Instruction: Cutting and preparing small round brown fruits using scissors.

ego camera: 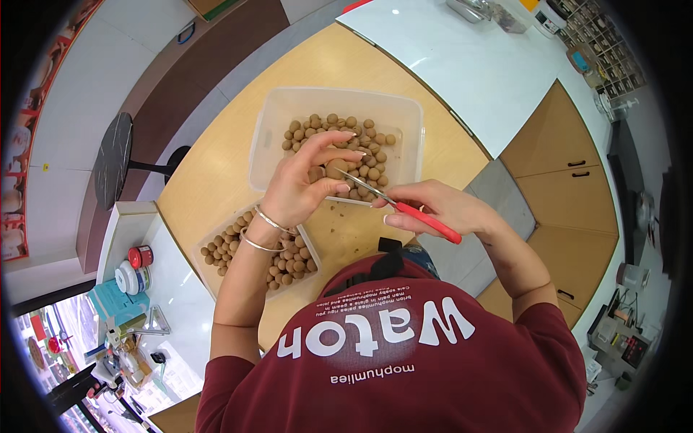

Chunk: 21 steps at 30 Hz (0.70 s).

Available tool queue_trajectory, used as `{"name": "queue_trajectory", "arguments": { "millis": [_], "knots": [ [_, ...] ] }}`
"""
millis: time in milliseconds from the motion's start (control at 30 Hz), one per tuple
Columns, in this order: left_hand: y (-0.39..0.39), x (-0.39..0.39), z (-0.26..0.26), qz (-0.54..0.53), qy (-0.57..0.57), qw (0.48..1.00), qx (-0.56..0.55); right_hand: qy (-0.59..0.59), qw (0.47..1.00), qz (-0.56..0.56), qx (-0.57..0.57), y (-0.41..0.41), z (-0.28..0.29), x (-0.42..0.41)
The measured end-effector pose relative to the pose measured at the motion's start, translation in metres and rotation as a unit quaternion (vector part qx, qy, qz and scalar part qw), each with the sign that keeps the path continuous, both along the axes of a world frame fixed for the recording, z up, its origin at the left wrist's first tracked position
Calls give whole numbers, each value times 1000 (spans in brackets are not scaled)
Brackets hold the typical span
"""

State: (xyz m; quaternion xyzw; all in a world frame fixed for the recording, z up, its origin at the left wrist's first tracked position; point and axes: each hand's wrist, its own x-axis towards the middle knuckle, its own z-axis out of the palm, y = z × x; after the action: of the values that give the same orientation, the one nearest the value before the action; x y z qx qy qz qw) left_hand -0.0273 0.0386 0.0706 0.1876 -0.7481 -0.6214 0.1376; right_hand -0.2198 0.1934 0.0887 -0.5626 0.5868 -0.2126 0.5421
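Note:
My left hand (303,181) holds a round brown ball (336,168) between thumb and fingers, above the near part of a translucent plastic bin (335,97). Another brown ball shows beside it, within the curl of the same hand. In my right hand (433,205) is a pair of red-handled scissors (427,222); the metal tips touch or nearly touch the held ball. Many similar brown balls (373,173) lie in the bin. A second translucent container (312,246) of brown balls stands nearer me, partly hidden under my left forearm, which wears two silver-coloured bangles.
The pale wooden table (216,157) carries small brown crumbs between the containers. A white counter (455,70) adjoins at the upper right. On a white side counter at the left stand a red-lidded jar (141,256), a white tub (130,277) and a blue box (116,303).

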Motion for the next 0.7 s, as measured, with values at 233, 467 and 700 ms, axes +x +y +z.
{"name": "queue_trajectory", "arguments": {
  "millis": [233, 467, 700],
  "knots": [
    [2, -1, 1, 7, 5, 1000, -25, 0, 999, -31, -12, 0, 5, 6],
    [-1, -4, -15, 2, 19, 1000, -16, 28, 998, -28, -40, 3, -6, 1],
    [-28, -19, -28, 64, -84, 994, -4, 45, 999, -20, 1, 23, -19, -20]
  ]
}}
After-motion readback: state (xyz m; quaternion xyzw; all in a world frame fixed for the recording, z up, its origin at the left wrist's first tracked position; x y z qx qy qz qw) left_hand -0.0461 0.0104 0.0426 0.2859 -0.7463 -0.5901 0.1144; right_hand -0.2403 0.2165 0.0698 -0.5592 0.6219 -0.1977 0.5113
